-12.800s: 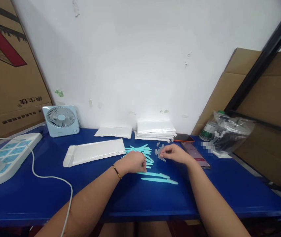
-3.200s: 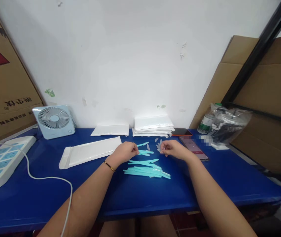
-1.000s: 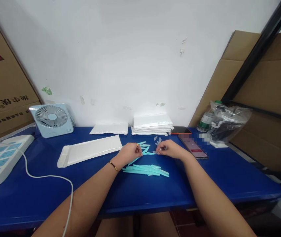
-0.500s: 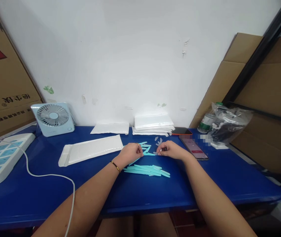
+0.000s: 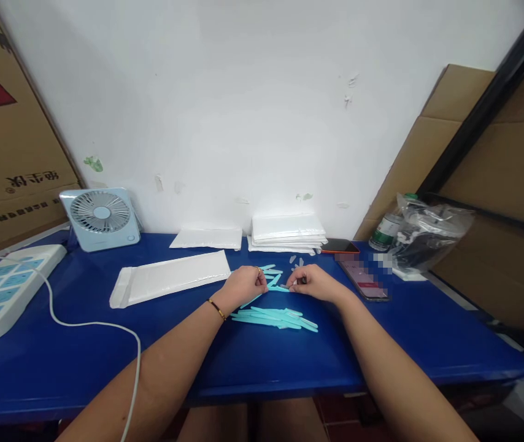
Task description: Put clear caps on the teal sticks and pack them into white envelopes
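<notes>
Thin teal sticks that look like eyebrow razors lie on the blue table (image 5: 170,347). My left hand (image 5: 246,285) is closed in a pinch on one end of a teal eyebrow razor (image 5: 278,288). At its other end my right hand (image 5: 310,282) is closed, fingertips pinching around a small clear cover and the tip; the exact contact is partly hidden. More razors (image 5: 269,269) lie loosely behind and under my left hand. Nearer to me is a bunch of teal razors (image 5: 273,318). Small clear plastic pieces (image 5: 293,259) lie just beyond my right hand.
A white padded envelope (image 5: 174,279) lies left of my hands. Others are stacked (image 5: 287,230) against the wall. Two phones, one dark (image 5: 340,246) and one lit (image 5: 363,279), lie right. A fan (image 5: 100,218), power strip (image 5: 11,288), cable (image 5: 100,323) and bottle (image 5: 385,230) stand around.
My right hand has shifted slightly left, its fingertips now closer to my left hand and over the razor's end. My left hand holds its place.
</notes>
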